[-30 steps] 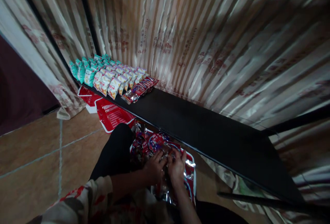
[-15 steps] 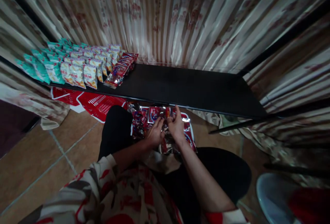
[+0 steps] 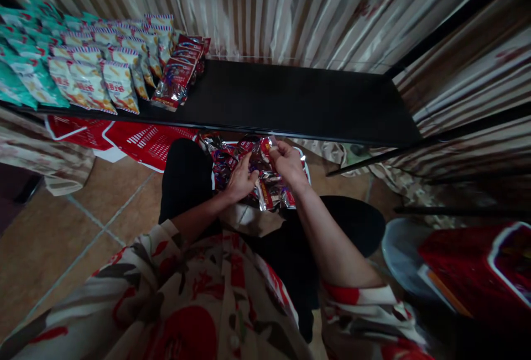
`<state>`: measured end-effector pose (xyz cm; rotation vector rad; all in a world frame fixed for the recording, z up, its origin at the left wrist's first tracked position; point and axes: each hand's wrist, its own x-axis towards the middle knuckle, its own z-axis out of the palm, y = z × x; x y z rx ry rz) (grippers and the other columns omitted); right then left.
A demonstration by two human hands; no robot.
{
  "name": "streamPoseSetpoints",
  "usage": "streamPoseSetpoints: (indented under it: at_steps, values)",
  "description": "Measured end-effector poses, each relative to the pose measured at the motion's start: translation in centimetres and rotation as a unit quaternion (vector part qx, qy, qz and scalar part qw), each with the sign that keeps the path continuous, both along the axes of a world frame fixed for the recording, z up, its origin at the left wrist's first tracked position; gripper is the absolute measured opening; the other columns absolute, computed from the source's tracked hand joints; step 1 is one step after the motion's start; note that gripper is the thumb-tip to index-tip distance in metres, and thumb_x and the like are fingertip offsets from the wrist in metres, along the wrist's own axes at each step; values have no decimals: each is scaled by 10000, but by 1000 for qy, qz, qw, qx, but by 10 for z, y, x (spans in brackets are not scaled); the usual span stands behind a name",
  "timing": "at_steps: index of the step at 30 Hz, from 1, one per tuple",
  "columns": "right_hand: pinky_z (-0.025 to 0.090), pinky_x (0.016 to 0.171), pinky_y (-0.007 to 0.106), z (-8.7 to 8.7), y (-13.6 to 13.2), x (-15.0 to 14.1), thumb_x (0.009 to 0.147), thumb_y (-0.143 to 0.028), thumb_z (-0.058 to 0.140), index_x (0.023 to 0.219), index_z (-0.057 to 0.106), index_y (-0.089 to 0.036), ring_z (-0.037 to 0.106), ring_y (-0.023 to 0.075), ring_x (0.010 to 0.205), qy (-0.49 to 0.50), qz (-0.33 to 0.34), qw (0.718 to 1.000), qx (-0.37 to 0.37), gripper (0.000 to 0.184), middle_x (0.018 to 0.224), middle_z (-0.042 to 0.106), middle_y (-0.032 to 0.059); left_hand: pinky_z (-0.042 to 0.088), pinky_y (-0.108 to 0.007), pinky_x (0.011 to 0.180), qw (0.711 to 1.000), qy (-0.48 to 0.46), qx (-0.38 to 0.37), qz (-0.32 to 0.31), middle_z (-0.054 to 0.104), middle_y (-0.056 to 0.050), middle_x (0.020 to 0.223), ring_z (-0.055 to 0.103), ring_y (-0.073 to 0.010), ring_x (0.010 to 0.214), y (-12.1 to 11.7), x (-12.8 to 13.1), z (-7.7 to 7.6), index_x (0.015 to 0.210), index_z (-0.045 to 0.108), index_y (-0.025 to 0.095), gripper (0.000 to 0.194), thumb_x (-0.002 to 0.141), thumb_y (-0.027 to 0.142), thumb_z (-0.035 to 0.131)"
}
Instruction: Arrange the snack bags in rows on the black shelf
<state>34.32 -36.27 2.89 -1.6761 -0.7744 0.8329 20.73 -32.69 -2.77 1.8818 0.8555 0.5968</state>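
Between my knees stands a basket with a white rim (image 3: 307, 171), piled with shiny red snack packets (image 3: 225, 162). My right hand (image 3: 290, 166) pinches the edge of one red packet (image 3: 262, 149) with clear, shiny foil, lifted slightly at the basket's far side. Over the pile lies my left hand (image 3: 242, 181), fingers stretched out and touching the packets; its fingertips are close to the pinched packet. On the black shelf (image 3: 290, 97) ahead, a row of similar red packets (image 3: 176, 75) lies overlapped.
Left of the red row stand white snack bags (image 3: 118, 86) in lines, then green bags (image 3: 35, 81). Red baskets (image 3: 145, 141) lie under the shelf. To my right are a pale stool (image 3: 400, 249) and a red container (image 3: 460, 255). Curtains (image 3: 265, 11) hang behind the shelf.
My view has tilted and come nearer the shelf. A packet that lay flat under both hands is now raised in my right hand; my left hand has shifted a little left of it.
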Motion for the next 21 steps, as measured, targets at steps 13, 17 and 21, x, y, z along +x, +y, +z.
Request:
streamPoseSetpoints:
  at_steps: [13, 17, 21]
  values:
    - [429, 496, 220, 57, 10, -2, 548, -291, 713, 725, 610, -164, 540, 102, 504, 150, 87, 985, -18, 240, 589, 617, -37, 370, -420, 1029, 997, 24, 65, 15, 550, -110, 1254, 486, -253, 1190, 36, -27, 39, 1215, 492, 157, 494, 767, 315, 626]
    - [423, 471, 215, 64, 19, -1, 559, -294, 720, 779, 625, -155, 543, 104, 497, 146, 78, 986, -21, 276, 604, 627, -32, 485, -315, 819, 999, 20, -16, -26, 668, -27, 897, 625, -185, 863, 38, -35, 45, 962, 599, 181, 229, 784, 325, 604]
    - [448, 502, 220, 45, 23, 0, 588, -394, 734, 938, 626, -168, 566, 109, 542, 139, 5, 990, -8, 430, 667, 646, -26, 472, -249, 687, 999, 7, -36, 6, 622, 27, 725, 599, -137, 706, 34, -44, 39, 834, 585, 187, 163, 770, 334, 612]
